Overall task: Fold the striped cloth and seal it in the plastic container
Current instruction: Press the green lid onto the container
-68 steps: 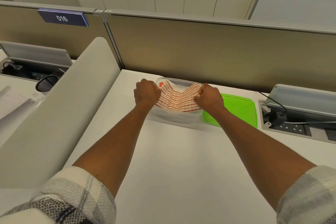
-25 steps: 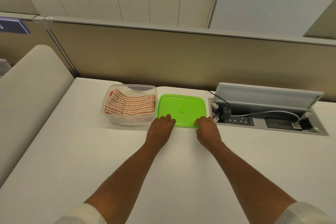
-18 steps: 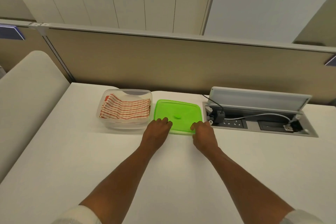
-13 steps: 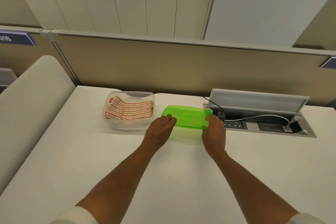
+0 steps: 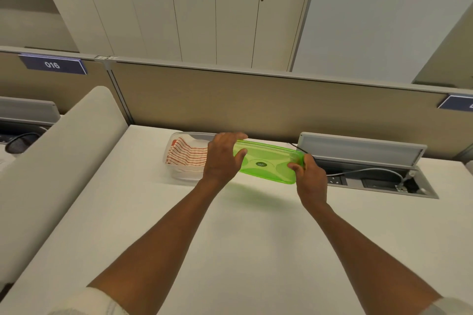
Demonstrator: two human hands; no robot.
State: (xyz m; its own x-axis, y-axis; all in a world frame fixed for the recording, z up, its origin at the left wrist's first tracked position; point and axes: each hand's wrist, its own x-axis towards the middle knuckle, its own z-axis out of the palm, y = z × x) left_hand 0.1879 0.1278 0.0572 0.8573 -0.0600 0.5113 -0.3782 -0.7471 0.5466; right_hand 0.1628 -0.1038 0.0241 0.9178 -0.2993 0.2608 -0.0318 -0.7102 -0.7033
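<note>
A wide white desk (image 5: 243,250) runs up to a tan partition (image 5: 256,105), with tall white cabinets (image 5: 192,7) behind it. Set into the desk on the right is an open cable tray (image 5: 371,179) with its grey flap raised. Near the partition sits a clear plastic container (image 5: 176,169), uncovered, and the folded striped cloth (image 5: 186,155) lies inside it. Just to the container's right, a person holds a translucent green lid (image 5: 268,163) lifted off the desk and tilted. The left hand (image 5: 222,161) grips the lid's left end, fingers curled over the far edge and thumb on the near side. The right hand (image 5: 311,179) pinches the lid's right end.
</note>
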